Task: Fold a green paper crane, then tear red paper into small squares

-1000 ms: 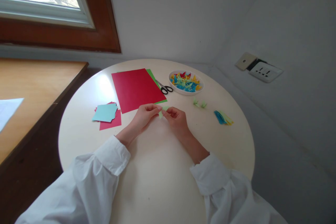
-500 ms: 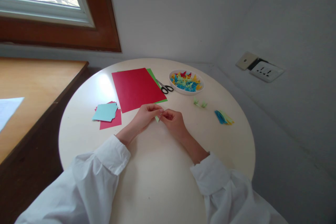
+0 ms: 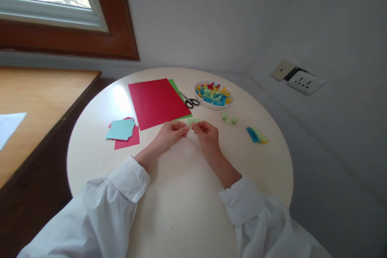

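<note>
My left hand (image 3: pixel 171 132) and my right hand (image 3: pixel 207 135) meet over the middle of the round cream table (image 3: pixel 181 193). Both pinch a small light green folded paper piece (image 3: pixel 193 121) between fingertips, and it sticks up just beyond them. Their fingers are curled closed around it. A large red sheet (image 3: pixel 157 102) lies just behind my hands, on top of a green sheet (image 3: pixel 177 88).
Black-handled scissors (image 3: pixel 190 101) lie beside a white dish (image 3: pixel 214 94) of several coloured folded pieces. Two tiny green folded pieces (image 3: pixel 229 119) and a blue-yellow paper stack (image 3: pixel 256 135) sit to the right. Light blue and red squares (image 3: pixel 122 131) lie left. A wooden desk (image 3: pixel 39 105) adjoins the table.
The green paper piece, earlier tucked low between my fingers, now stands up behind the fingertips. My right hand has shifted slightly right and farther away.
</note>
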Available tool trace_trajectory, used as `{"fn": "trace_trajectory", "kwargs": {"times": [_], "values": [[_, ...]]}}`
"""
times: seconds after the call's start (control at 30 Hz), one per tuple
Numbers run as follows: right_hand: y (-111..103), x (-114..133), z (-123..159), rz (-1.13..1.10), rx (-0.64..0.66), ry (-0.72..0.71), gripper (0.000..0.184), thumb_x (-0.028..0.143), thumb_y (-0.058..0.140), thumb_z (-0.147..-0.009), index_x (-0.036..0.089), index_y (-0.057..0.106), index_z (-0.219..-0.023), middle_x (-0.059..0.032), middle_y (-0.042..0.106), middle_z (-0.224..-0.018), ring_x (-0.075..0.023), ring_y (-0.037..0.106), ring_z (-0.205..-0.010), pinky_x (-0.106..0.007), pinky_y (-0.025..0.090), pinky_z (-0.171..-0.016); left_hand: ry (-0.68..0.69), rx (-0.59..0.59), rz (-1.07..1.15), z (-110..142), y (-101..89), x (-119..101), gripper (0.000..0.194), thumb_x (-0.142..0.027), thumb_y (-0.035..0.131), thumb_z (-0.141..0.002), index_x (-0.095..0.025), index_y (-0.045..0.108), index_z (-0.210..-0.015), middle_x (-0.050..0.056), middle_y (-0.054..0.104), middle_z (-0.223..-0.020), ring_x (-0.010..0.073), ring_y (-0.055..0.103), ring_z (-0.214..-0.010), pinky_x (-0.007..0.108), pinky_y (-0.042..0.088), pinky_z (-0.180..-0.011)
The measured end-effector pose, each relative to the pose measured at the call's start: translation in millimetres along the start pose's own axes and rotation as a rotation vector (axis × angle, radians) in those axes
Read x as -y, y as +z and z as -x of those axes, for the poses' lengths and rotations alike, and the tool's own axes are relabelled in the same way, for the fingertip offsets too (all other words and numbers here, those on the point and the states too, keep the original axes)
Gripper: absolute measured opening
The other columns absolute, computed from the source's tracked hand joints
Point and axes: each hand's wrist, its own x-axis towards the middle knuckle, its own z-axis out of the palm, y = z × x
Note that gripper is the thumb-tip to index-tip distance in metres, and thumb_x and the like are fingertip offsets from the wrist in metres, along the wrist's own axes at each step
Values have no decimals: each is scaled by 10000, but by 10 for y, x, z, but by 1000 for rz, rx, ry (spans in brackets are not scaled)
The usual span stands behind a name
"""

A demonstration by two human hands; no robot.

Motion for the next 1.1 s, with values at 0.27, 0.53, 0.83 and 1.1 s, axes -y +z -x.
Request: {"fn": "trace_trajectory", "kwargs": {"times": [0.27,0.53,0.83,1.1], "values": [[13,-58,-7,-56,-9,62,293,392,683,-616,189,506,-500,54,481,-498,-92,414,-519,-243,364,-546,89,-13,-140,-31,-9,73,248,-369,654,-688,-144,593,-603,-15,566,-547,90,482,-497,211,320,-482],[-12,-115,-34,-136,-29,105,233,395,661,-643,187,599,-557,18,575,-561,-107,477,-552,-256,406,-589,-9,-93,180,-6,30,-16,335,-381,778,-570,-115,613,-692,55,671,-653,167,657,-664,311,505,-712],[-17,-149,-40,-55,-4,74,256,406,610,-693,176,634,-584,-13,627,-594,-126,545,-583,-259,438,-568,29,-167,188,-2,18,-81,309,-309,751,-602,-131,568,-774,0,637,-564,151,656,-581,319,536,-678],[-10,-75,-7,-144,164,15,450,408,717,-622,208,662,-1021,-51,688,-988,-180,654,-827,-346,539,-778,72,-179,141,-14,15,-106,139,-216,649,-629,-142,585,-728,-32,600,-596,92,584,-515,278,536,-596]]}}
